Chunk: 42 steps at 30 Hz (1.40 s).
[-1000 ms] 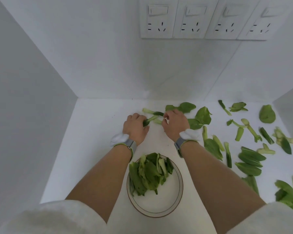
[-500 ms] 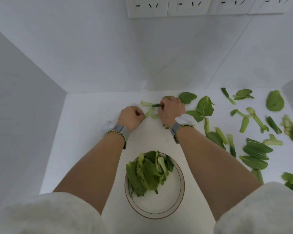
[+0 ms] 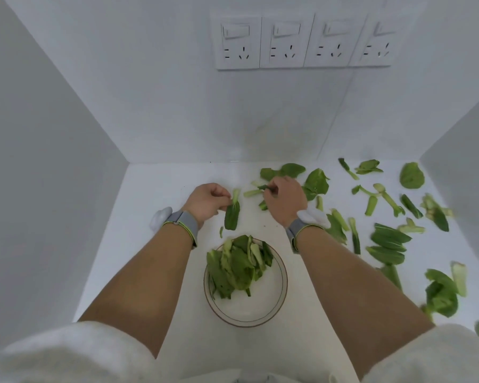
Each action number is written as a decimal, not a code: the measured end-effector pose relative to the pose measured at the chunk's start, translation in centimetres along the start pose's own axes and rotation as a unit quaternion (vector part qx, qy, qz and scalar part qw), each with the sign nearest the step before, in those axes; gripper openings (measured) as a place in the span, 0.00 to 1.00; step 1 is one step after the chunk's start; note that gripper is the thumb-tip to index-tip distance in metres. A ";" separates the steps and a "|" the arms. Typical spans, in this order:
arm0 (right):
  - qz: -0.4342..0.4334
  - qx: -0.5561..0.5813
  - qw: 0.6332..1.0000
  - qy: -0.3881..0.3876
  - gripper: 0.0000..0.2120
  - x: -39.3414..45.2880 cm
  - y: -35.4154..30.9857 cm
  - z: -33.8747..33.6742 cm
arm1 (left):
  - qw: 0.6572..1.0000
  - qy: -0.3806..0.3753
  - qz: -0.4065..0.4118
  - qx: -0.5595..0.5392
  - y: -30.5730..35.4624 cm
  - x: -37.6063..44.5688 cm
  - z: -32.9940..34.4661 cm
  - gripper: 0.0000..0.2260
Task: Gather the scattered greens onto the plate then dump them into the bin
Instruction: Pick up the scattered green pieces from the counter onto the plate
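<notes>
A round white plate (image 3: 263,308) with a brown rim sits on the white surface between my forearms, with a heap of greens (image 3: 237,265) on its far half. My left hand (image 3: 209,201) pinches a green leaf (image 3: 232,214) by its pale stem, and the leaf hangs just beyond the plate. My right hand (image 3: 285,201) is closed on a small green piece (image 3: 263,187) among stems near the back. Several scattered greens (image 3: 389,239) lie to the right. No bin is in view.
White walls enclose the surface on the left, back and right. A row of wall sockets (image 3: 302,41) is on the back wall. A tiny leaf scrap (image 3: 221,232) lies beside the plate. Both wrists wear grey bands with white sensors.
My left hand has lifted a leaf and drawn it back toward the plate. My right hand stays at the stems near the back. The camera has tilted up.
</notes>
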State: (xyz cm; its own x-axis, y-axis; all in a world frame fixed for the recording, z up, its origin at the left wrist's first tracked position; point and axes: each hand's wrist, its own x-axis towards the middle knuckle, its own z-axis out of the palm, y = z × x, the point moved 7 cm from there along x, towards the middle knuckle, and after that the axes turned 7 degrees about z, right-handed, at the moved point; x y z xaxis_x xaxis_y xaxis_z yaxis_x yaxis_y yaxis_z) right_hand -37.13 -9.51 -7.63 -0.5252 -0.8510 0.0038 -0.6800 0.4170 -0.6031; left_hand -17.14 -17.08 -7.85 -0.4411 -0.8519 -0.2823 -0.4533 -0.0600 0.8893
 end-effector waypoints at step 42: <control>-0.061 -0.090 0.993 -0.041 0.11 -12.5 5.3 -0.5 | 0.949 0.077 0.098 0.290 -2.0 -13.1 5.3 0.04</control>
State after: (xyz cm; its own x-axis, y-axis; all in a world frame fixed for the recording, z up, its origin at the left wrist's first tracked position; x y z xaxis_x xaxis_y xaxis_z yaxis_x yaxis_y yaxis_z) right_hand -34.41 3.51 -10.53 -0.3945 -0.9189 -0.0011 -0.8208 0.3529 -0.4492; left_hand -14.57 -3.02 -7.84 -0.4632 -0.8855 -0.0361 -0.7434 0.3660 0.5598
